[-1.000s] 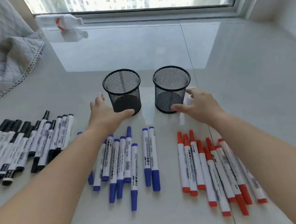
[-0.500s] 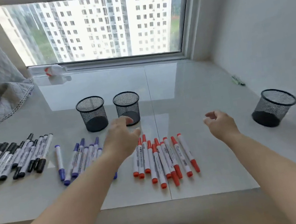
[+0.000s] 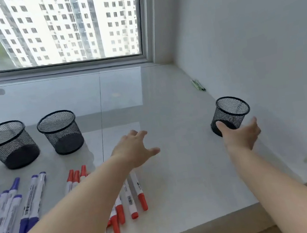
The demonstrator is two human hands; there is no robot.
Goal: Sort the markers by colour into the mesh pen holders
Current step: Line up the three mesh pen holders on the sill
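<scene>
Sorting is not starting yet: we are reaching our open right hand [image 3: 241,135] toward the far empty mesh holder [image 3: 230,113]; left hand [image 3: 134,149] is hovering open; red markers [image 3: 130,198] and blue markers [image 3: 29,204] are lying on the tabletop [image 3: 166,104].

Bright daylight all round, coming in from the big window [image 3: 58,28] at the back, and the buildings outside are blown out pretty white. The glossy white countertop [image 3: 166,98] picks up a pale sheen and a hazy reflection of the window frame along its far half. Shadows are soft, just faint grey patches under the mesh holders [image 3: 60,131] and the arms. The whole thing is a bit smeary with motion blur, worst at the left edge and lower right corner. The wide-angle lens bends the window frame and stretches the forearms near the bottom.
</scene>
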